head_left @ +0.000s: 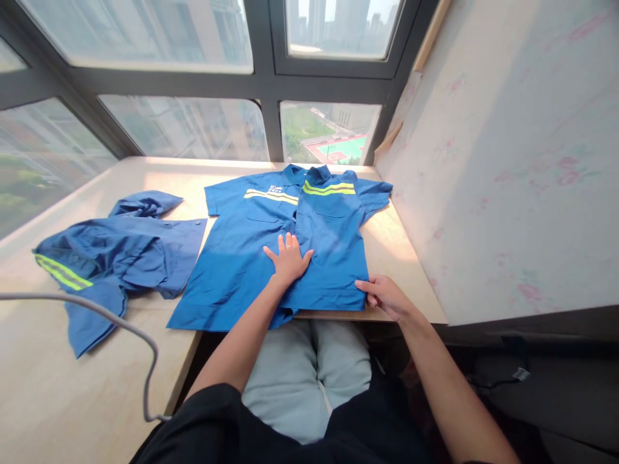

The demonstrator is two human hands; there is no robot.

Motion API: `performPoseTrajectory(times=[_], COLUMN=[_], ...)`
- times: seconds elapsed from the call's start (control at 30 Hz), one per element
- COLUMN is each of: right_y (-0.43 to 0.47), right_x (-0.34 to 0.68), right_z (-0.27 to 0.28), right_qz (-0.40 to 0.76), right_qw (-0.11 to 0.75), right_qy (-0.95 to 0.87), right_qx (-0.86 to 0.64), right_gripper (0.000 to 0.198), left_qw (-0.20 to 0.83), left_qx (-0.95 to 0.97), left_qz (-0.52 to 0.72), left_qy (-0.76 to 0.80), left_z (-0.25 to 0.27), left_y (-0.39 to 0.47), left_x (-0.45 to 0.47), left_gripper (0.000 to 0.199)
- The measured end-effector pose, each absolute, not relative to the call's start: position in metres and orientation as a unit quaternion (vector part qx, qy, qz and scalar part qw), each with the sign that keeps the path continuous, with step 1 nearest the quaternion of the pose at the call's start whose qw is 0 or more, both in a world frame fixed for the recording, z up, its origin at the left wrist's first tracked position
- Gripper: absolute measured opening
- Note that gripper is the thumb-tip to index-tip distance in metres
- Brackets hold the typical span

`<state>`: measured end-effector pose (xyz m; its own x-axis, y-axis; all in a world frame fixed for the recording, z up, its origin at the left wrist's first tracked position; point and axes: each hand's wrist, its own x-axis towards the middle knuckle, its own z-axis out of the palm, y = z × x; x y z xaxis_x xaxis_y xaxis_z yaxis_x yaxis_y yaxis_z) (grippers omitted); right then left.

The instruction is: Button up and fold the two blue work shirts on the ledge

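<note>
A blue short-sleeved work shirt (329, 245) with yellow-green reflective stripes lies spread on the wooden surface, collar toward the window. Its front hem reaches the near edge, and the lower left part hangs slightly over. My left hand (289, 259) rests flat on the middle of the shirt front, fingers spread, a ring on one finger. At the shirt's lower right corner, my right hand (382, 294) pinches the hem between thumb and fingers.
A second blue garment (140, 254) with a reflective stripe lies crumpled at the left. A grey cable (120, 322) curves across the left foreground. Windows (184, 129) stand behind the wooden surface (411, 258); a flowered wall (522, 161) rises at the right.
</note>
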<state>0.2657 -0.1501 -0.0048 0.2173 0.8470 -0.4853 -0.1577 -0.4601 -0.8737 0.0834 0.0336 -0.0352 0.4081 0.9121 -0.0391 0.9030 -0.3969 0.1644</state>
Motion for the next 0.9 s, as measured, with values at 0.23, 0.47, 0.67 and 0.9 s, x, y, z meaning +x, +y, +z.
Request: performPoseTrajectory(times=[0.23, 0.47, 0.67, 0.9], right_y=[-0.146, -0.181, -0.201, -0.202], right_x=[0.307, 0.305, 0.287, 0.284], right_z=[0.011, -0.004, -0.02, -0.039], right_qz=[0.454, 0.46, 0.368, 0.207], right_qw=[0.491, 0.547, 0.629, 0.418], right_qy=[-0.241, -0.151, -0.21, -0.364], right_qx=[-0.704, -0.682, -0.651, -0.806], right_gripper=[0.054, 0.053, 0.058, 0.077], left_qw=[0.111, 0.047, 0.029, 0.032], left_qx=[0.82, 0.827, 0.838, 0.849], left_qz=[0.037, 0.098, 0.124, 0.139], left_qy=[0.56, 0.551, 0.531, 0.51], left_z=[-0.035, -0.053, -0.059, -0.056], left_y=[0.068, 0.065, 0.065, 0.063], left_x=[0.094, 0.093, 0.091, 0.085], left_gripper=[0.074, 0.076, 0.072, 0.065])
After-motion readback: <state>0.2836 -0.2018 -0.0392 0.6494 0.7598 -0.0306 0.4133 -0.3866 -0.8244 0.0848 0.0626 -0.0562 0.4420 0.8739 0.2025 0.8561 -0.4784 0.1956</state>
